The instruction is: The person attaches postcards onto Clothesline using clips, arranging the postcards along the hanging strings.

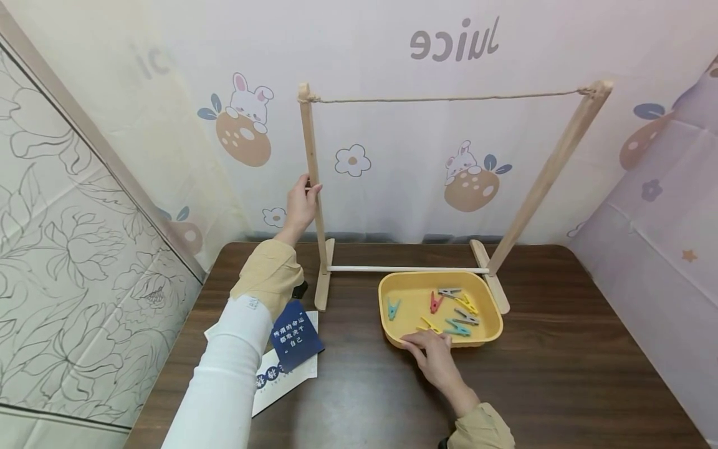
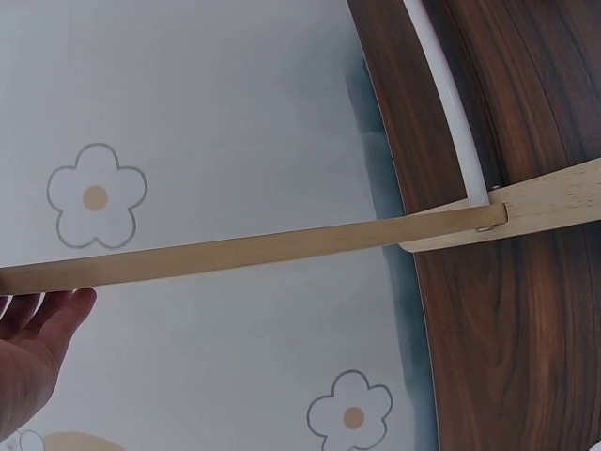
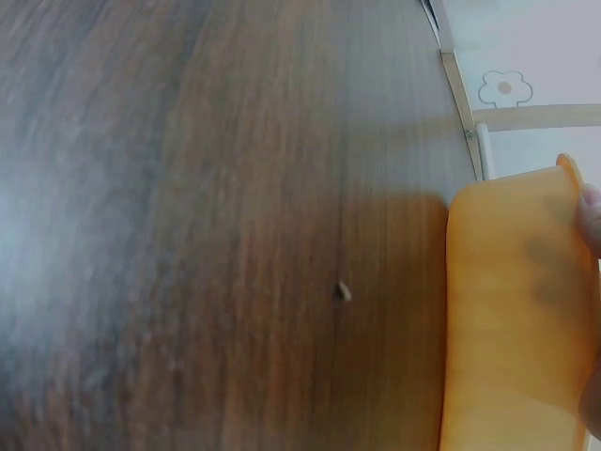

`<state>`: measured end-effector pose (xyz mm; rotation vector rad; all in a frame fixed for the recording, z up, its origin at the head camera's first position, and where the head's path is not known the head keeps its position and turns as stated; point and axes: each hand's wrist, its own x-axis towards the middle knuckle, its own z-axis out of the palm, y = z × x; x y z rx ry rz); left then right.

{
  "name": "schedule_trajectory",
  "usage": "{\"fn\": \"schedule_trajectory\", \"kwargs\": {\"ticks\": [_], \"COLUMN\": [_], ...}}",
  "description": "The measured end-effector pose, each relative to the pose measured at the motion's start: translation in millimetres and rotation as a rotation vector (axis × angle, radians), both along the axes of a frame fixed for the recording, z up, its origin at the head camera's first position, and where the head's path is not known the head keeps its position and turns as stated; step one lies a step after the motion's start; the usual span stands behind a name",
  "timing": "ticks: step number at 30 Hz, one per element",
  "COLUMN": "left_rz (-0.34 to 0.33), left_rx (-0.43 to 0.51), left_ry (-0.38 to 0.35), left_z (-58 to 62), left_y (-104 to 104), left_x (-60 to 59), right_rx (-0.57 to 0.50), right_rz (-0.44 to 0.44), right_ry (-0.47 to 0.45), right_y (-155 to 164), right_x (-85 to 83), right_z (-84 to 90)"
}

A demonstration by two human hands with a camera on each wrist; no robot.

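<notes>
A wooden stand has a left post (image 1: 310, 140), a right post (image 1: 552, 168) and a twine line (image 1: 449, 100) strung between their tops. My left hand (image 1: 301, 209) grips the left post around its middle, thumb on the front side. In the left wrist view its fingers (image 2: 58, 315) meet the post's edge. My right hand (image 1: 437, 362) holds the near rim of a yellow plastic basket (image 1: 387, 287), its fingers bent over the edge. Several small clothespins, among them a red one (image 1: 436, 302) and a teal one (image 1: 393, 309), lie inside the basket.
A white crossbar (image 1: 404, 269) joins the stand's feet low behind the basket. Left of the stand, a blue card (image 1: 296, 337) overlaps white printed paper (image 1: 291, 386), partly hidden by my left sleeve. A patterned curtain (image 1: 370, 206) hangs behind the brown table (image 1: 561, 374).
</notes>
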<state>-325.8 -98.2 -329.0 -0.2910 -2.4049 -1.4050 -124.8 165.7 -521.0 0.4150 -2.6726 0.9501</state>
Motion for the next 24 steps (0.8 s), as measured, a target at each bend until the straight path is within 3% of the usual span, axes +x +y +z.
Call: {"fn": "schedule_trajectory", "kwargs": {"ticks": [24], "left_rz": [0.015], "left_rx": [-0.016], "left_ry": [-0.017], "left_z": [1.9], "left_y": [-23], "left_x": [2.8], "right_rx": [0.001], "right_rz": [-0.007], "right_ry": [-0.056], "right_y": [-14], "right_x": [-5.7], "right_z": [3.0]}}
